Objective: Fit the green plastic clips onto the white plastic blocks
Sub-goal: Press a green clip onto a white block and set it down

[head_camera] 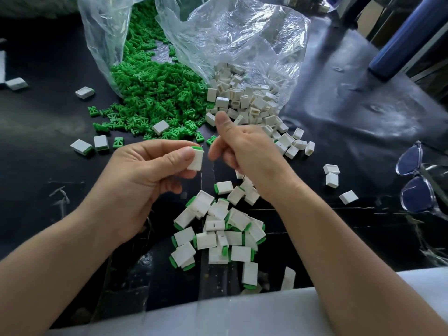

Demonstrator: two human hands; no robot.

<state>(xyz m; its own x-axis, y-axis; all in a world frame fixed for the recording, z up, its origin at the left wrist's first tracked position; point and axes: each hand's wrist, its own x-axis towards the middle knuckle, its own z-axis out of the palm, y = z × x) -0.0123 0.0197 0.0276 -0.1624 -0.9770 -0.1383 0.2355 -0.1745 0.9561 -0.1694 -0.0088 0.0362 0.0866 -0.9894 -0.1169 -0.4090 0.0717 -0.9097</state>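
Forearms [60, 263] flank done pile [218, 234]; left hand [145, 170] pinches block [195, 162] (clip [196, 148] looks seated), right hand [242, 151] slack, apparently empty: drop, fetch another.

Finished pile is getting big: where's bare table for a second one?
Bare table lies left of the finished pile, below the stray assembled blocks, and right of the white blocks, beyond the glasses. Centre, from green clips to pile, is crowded.

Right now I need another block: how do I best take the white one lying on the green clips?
Probably pinch the white block across its narrow sides, from above: it lies flat on the green clips, broad face up, sides free.
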